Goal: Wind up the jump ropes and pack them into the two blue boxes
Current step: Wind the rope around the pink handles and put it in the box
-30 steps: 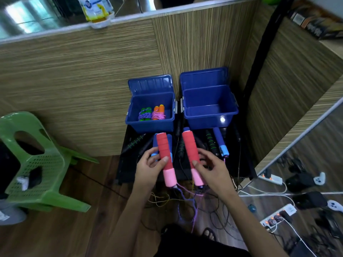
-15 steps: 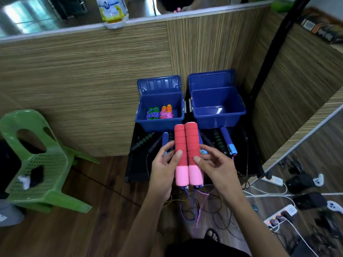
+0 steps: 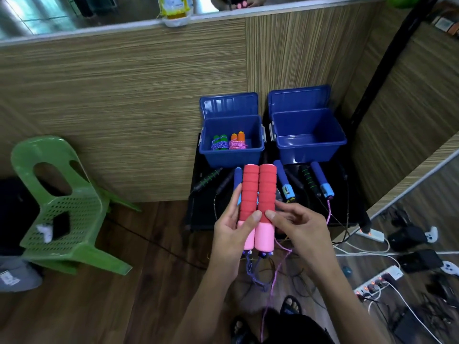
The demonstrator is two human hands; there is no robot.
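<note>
Two red-and-pink foam jump rope handles [image 3: 258, 194] stand side by side and upright in front of me. My left hand [image 3: 232, 234] grips the left handle, thumb across its front. My right hand [image 3: 300, 229] holds the right handle, thumb on its red part. Their purple rope [image 3: 253, 274] hangs loose below. The left blue box [image 3: 232, 155] is open and holds two wound ropes, one green-handled [image 3: 219, 142], one orange-handled [image 3: 238, 140]. The right blue box [image 3: 308, 147] is open with nothing visible inside. Blue-handled [image 3: 321, 180] and black-and-green-handled ropes [image 3: 308, 180] lie on the black stand [image 3: 198, 209].
A green plastic chair [image 3: 67, 209] stands at the left on the wooden floor. Wood-panel walls close the corner behind the boxes. Power strips [image 3: 377, 281], cables and game controllers [image 3: 432, 234] lie on the floor at the right. My sandalled feet [image 3: 290, 304] are below.
The two handles, apart a second ago, are now pressed together side by side and raised upright. The view has shifted slightly nearer.
</note>
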